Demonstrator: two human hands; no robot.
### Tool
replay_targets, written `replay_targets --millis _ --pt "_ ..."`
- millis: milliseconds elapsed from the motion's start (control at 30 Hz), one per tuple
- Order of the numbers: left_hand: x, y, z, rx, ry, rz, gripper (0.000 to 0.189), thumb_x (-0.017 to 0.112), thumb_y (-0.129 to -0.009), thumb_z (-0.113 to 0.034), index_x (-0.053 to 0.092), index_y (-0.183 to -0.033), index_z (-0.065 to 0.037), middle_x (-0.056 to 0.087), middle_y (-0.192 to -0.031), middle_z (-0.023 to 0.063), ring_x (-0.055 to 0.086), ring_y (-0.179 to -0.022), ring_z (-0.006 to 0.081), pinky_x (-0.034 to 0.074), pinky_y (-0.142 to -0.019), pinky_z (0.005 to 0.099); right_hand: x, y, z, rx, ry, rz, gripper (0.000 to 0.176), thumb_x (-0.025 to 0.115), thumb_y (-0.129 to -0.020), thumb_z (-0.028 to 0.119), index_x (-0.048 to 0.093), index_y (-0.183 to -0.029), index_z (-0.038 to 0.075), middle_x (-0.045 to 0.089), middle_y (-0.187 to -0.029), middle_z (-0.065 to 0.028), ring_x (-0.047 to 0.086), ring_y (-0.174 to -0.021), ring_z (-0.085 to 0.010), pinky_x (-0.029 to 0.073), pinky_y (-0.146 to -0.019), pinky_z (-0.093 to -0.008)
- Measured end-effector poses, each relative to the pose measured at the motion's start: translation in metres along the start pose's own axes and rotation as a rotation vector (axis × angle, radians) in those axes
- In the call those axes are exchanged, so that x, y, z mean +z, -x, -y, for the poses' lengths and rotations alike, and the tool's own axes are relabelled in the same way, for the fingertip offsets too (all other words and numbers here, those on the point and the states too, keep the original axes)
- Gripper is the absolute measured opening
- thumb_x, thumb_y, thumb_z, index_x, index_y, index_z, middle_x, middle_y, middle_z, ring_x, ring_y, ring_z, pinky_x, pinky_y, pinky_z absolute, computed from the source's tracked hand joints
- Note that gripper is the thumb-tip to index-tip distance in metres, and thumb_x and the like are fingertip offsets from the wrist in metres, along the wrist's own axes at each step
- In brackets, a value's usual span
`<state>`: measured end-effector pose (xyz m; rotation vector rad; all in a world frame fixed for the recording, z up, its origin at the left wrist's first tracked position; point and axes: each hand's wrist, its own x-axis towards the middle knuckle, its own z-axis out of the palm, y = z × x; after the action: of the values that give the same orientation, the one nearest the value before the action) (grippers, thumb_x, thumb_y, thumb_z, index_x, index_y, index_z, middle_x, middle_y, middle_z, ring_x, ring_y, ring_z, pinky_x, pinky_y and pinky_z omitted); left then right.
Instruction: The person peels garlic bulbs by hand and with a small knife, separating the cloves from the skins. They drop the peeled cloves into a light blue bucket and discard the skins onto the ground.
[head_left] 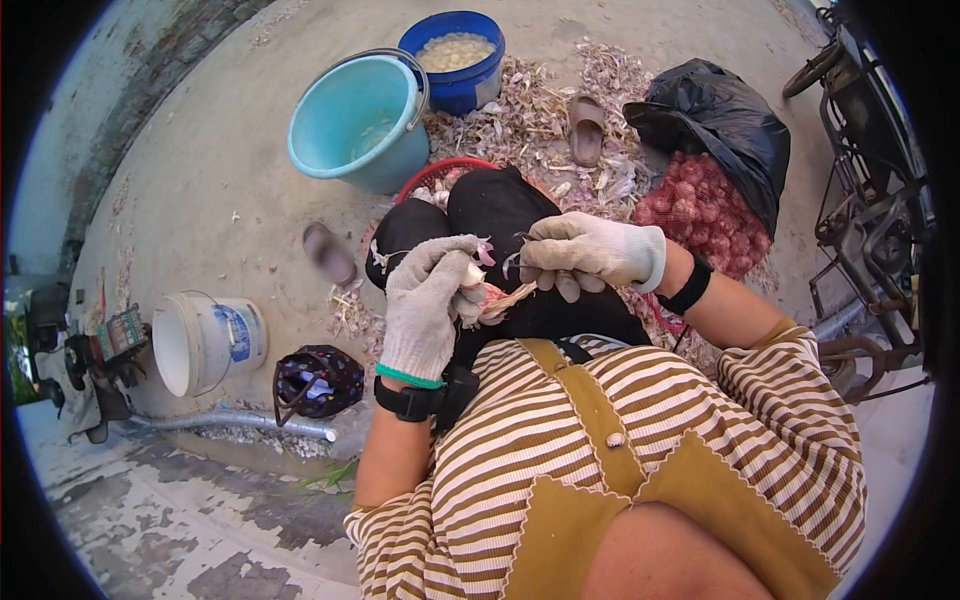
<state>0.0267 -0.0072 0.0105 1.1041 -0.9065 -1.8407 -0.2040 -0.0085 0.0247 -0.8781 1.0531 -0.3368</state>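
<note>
My left hand (425,300), in a pale knitted glove with a green cuff, is closed around a partly peeled garlic bulb (495,300) above my lap. Pinkish skin and a dry stalk stick out of the bulb toward the right. My right hand (590,252), also gloved, is closed just beside it, its fingers pinching a small thin curved tool (512,266) that looks like a blade. The fingers partly cover this tool. Under my hands, a red basket (425,180) with garlic in it shows partly behind my dark-clothed knees.
A light-blue bucket (350,120) and a dark-blue bucket (490,85) of peeled cloves stand ahead. Garlic skins (610,75) litter the ground around a slipper (586,130). Right are a red net bag (690,215) of garlic and a black plastic bag (730,115). A white bucket (215,340) lies left.
</note>
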Motion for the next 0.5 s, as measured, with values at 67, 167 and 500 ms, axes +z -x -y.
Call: replay_targets --millis 67,167,500 --pt "0.002 0.002 0.0 0.004 -0.082 0.01 0.019 0.058 -0.093 -0.009 0.064 -0.109 0.0 0.064 -0.077 0.0023 0.061 -0.06 0.0075 0.046 -0.049 0.0177 0.004 -0.004 -0.001 -0.035 0.045 -0.049 0.035 0.055 -0.096 0.041 0.06 -0.094 0.005 0.053 -0.07 0.0029 0.046 -0.049 -0.0033 0.032 -0.039 -0.0174" --pt "0.016 0.01 -0.004 -0.052 -0.178 0.038 0.023 0.06 -0.092 -0.009 0.062 -0.113 -0.001 0.065 -0.079 0.0022 0.06 -0.062 0.0072 0.047 -0.05 0.0179 0.008 -0.006 0.0 -0.066 0.06 -0.079 0.037 0.054 -0.096 0.043 0.059 -0.094 0.006 0.053 -0.071 0.0031 0.045 -0.048 -0.0027 0.032 -0.039 -0.0176" --pt "0.014 0.018 -0.01 -0.054 -0.253 0.089 0.018 0.061 -0.089 -0.006 0.063 -0.107 -0.003 0.065 -0.083 0.003 0.06 -0.067 0.0075 0.046 -0.057 0.0195 0.007 -0.018 -0.017 -0.045 -0.32 0.096 0.054 0.045 -0.098 0.051 0.063 -0.094 0.001 0.053 -0.066 0.0023 0.04 -0.044 -0.0038 0.029 -0.038 -0.0184"
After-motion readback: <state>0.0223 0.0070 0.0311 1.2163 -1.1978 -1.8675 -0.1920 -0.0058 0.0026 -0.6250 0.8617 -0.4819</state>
